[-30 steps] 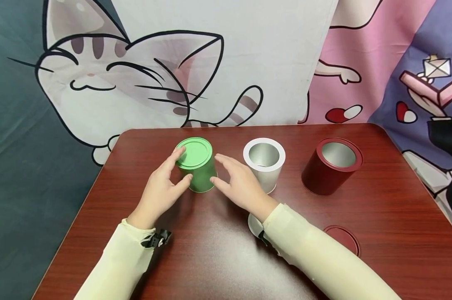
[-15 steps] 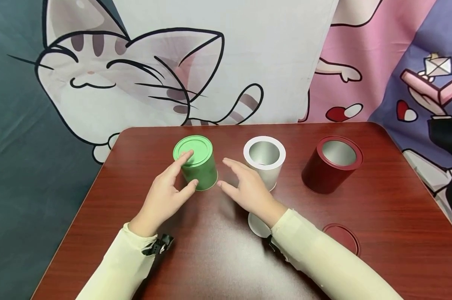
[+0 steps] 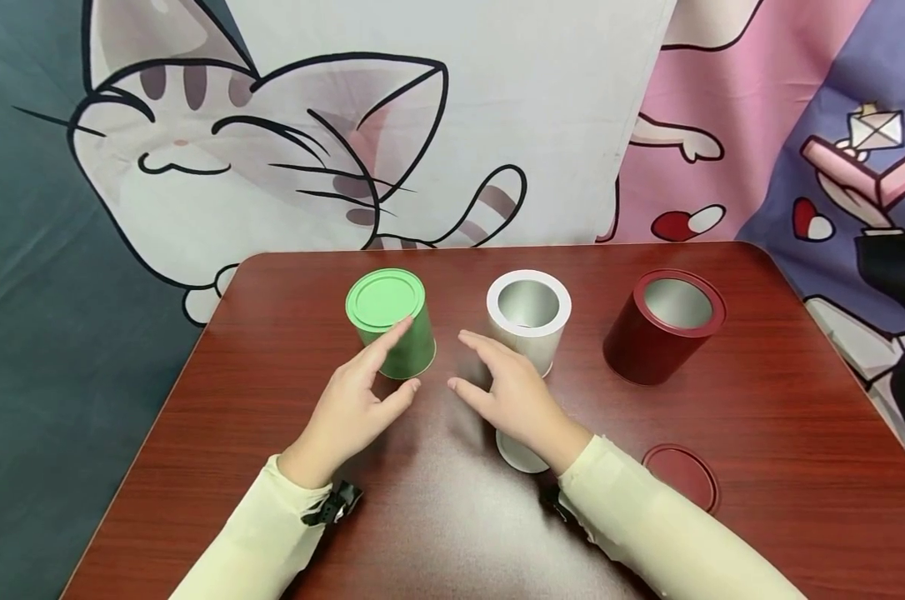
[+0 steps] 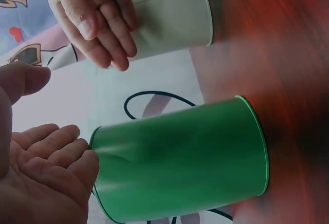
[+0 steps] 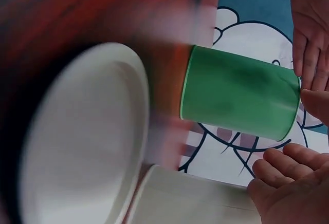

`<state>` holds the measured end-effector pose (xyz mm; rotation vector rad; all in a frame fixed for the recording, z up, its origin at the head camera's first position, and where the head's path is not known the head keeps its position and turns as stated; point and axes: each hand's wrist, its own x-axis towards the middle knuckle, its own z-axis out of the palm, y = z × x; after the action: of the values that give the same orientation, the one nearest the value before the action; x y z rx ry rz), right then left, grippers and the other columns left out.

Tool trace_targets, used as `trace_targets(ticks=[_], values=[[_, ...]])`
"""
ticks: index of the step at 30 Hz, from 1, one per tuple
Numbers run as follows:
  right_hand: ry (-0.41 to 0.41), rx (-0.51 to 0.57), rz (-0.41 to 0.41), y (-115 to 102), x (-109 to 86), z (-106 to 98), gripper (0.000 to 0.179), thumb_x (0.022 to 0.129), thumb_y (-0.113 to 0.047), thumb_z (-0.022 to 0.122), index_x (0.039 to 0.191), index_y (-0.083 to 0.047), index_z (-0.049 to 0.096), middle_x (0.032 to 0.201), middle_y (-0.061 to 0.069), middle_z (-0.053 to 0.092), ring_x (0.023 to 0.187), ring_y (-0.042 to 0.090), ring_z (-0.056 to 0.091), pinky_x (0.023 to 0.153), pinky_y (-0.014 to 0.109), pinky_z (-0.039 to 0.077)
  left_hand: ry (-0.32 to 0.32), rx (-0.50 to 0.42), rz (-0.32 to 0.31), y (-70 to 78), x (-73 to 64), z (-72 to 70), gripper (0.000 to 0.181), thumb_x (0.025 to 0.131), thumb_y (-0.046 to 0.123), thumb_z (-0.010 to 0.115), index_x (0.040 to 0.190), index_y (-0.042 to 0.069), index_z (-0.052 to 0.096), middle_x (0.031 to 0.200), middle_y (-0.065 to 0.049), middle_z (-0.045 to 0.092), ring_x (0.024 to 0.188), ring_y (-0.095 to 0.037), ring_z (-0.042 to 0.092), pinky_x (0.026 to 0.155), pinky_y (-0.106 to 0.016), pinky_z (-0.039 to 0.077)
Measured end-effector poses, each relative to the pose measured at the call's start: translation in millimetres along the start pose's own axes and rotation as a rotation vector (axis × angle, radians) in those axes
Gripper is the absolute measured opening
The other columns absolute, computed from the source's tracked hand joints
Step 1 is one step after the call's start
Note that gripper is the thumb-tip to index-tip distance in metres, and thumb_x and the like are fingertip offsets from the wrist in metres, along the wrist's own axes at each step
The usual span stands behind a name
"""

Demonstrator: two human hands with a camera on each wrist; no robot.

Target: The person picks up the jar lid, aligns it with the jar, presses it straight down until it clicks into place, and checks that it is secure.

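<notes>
A green can stands upright at the back left with a green lid on top. My left hand hovers in front of it, fingers extended and holding nothing; its fingertips overlap the can in the head view, and contact cannot be told. Facing it across a gap is my right hand, also with extended fingers and nothing held. Just behind the right hand stands a white can, its top uncovered. A white lid lies on the table, partly hidden by the right hand; it looms large in the right wrist view.
A dark red can with an uncovered top stands at the back right of the brown table. Its red lid lies in front, partly behind the right sleeve. A cartoon cat curtain hangs behind the table.
Both hands have drawn back from the green can, toward me and to the right. The left fingers have slid away from the green lid's left side. The cans stay put.
</notes>
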<state>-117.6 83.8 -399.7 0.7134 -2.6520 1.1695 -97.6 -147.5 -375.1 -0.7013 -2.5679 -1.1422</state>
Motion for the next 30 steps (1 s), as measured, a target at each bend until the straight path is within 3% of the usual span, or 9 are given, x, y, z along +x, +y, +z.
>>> trace_targets(ticks=[11, 19, 30], values=[[0.020, -0.018, 0.012, 9, -17.5, 1, 0.060, 0.087, -0.027, 0.078, 0.138, -0.003, 0.059, 0.139, 0.009, 0.061, 0.131, 0.023, 0.055, 0.110, 0.041, 0.043, -0.061, -0.010, 0.005, 4.4, -6.9, 14.6, 0.072, 0.089, 0.013, 0.073, 0.154, 0.015, 0.042, 0.153, 0.003, 0.047, 0.136, -0.015, 0.049, 0.108, -0.042, 0.045], [0.041, -0.033, 0.061, 12, -29.3, -4, 0.064, 0.083, -0.028, 0.082, 0.138, -0.006, 0.060, 0.137, 0.009, 0.062, 0.125, 0.023, 0.060, 0.104, 0.043, 0.049, -0.074, -0.034, 0.027, 3.4, -12.4, 26.5, 0.078, 0.087, 0.011, 0.075, 0.156, 0.015, 0.038, 0.153, -0.006, 0.047, 0.138, -0.017, 0.048, 0.108, -0.042, 0.045], [0.009, -0.053, 0.048, 16, -38.9, -16, 0.067, 0.081, -0.029, 0.084, 0.138, -0.006, 0.059, 0.136, 0.007, 0.063, 0.127, 0.024, 0.059, 0.104, 0.046, 0.048, -0.134, -0.054, 0.006, 3.6, -17.7, 38.3, 0.078, 0.088, 0.014, 0.076, 0.156, 0.012, 0.037, 0.155, -0.004, 0.044, 0.141, -0.017, 0.043, 0.111, -0.040, 0.043]])
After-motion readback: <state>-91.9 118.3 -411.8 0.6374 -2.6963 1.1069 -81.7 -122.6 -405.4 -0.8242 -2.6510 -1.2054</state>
